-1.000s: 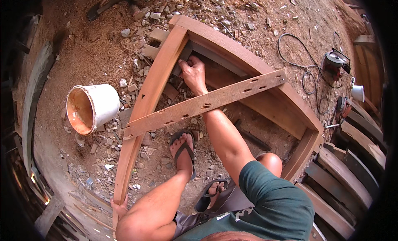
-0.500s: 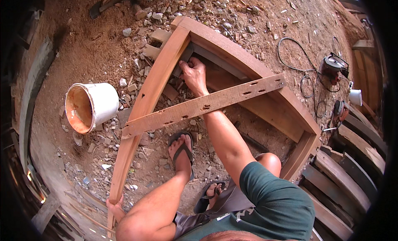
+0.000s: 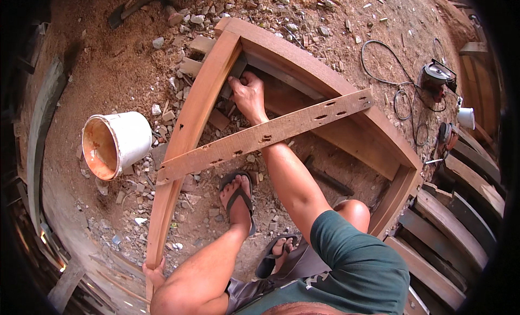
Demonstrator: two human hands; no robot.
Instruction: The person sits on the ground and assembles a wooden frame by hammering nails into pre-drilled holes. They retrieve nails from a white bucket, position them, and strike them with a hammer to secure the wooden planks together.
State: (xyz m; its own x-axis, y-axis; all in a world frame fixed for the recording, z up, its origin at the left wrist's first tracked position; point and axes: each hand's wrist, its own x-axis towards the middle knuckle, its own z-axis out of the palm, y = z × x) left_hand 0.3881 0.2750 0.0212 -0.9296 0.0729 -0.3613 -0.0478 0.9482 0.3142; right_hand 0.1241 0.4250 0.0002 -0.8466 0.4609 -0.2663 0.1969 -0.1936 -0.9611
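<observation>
Here the reddish-brown frame (image 3: 190,116) has a pitted slat (image 3: 249,144); right hand (image 3: 249,98) half-curled, hold unclear; left hand (image 3: 155,274) closed round frame's end

Lower left, the left hand (image 3: 155,274) on the wooden frame (image 3: 190,117) is mostly lost behind the knee (image 3: 181,296)! Centre, the slotted board (image 3: 290,130) covers part of the right forearm (image 3: 290,177); above it, the right hand (image 3: 250,98) curls, fingertips partly hidden, grip impossible to tell. Top left, a handled tool (image 3: 142,6) gets clipped by the edge; far right, stacked timbers (image 3: 452,225) sink into the black rim.
</observation>
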